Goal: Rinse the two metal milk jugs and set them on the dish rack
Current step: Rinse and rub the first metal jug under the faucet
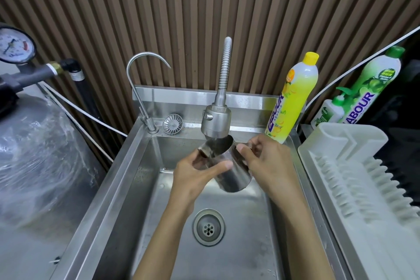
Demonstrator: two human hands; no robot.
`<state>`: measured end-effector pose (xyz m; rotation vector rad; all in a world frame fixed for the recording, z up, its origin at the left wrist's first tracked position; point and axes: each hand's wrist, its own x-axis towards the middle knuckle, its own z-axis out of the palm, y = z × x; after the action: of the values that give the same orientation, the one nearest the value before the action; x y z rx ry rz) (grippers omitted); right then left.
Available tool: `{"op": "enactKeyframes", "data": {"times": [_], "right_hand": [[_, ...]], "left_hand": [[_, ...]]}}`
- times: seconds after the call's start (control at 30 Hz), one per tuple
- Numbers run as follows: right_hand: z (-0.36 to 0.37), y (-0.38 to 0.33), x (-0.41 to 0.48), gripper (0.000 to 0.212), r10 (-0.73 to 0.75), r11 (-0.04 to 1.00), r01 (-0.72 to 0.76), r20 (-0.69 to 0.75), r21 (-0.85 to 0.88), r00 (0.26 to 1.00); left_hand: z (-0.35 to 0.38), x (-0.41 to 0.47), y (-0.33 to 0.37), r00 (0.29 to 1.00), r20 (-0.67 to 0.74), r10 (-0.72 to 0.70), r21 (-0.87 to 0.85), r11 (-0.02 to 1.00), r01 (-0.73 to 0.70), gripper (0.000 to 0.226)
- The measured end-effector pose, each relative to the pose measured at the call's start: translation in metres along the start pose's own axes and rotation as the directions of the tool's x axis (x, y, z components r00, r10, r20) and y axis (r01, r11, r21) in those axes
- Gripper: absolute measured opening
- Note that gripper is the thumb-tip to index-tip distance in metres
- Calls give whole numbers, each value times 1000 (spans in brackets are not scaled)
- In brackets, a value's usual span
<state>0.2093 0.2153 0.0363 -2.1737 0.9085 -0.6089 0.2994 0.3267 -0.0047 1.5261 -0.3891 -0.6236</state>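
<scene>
Steel sink (127,179) basin lies bare around its drain (208,227). Above the drain, the left hand (195,174) and right hand (266,161) both clasp one tilted milk jug (229,173) under the faucet head (216,120). Right of the sink sits the dish rack (354,166).

Both hands (195,175) hold jug (229,170) under spray head (216,120)
</scene>
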Motion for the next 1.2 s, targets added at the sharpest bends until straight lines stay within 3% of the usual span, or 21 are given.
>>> {"op": "enactKeyframes", "data": {"times": [0.1,0.23,0.33,0.4,0.43,0.5,0.63,0.77,0.87,0.93,1.03,1.1,1.2], "right_hand": [[-1,-3,-6,13,-106,994,106,-19,31,994],[12,11,5,19,-31,917,-6,84,398,996],[31,21,11,20,-5,741,-153,234,654,972],[45,26,11,18,6,567,-247,296,786,955],[49,27,10,17,10,495,-283,320,822,947],[54,27,5,16,32,444,-326,349,835,937],[52,27,-2,13,98,553,-340,346,761,933],[36,22,-2,16,171,710,-300,257,637,951],[21,21,4,19,215,863,-250,129,439,968],[9,16,5,25,169,951,-176,48,255,984],[-4,5,1,24,86,993,-84,-20,81,996],[-7,3,-1,25,51,995,-47,-50,84,997],[-1,13,5,24,74,941,-67,-7,332,997]], "left_hand": [[7,6,0,999,6,38,-132,991,-37,47],[13,16,3,978,-116,171,-170,967,-189,63],[9,19,4,918,-238,318,67,948,-311,81],[7,15,8,871,-249,424,252,896,-365,85],[6,13,9,854,-243,459,322,869,-376,84],[2,10,10,830,-236,505,447,815,-369,81],[-4,5,13,819,-228,526,624,725,-291,85],[1,1,10,858,-271,437,605,771,-201,83],[5,-1,4,912,-251,324,507,847,-161,59],[7,-2,1,954,-203,222,371,919,-135,45],[11,0,-4,992,-79,103,130,987,-92,49],[14,5,-8,995,-42,95,31,995,-93,48],[20,17,-11,987,-62,148,-67,986,-152,56]]}}
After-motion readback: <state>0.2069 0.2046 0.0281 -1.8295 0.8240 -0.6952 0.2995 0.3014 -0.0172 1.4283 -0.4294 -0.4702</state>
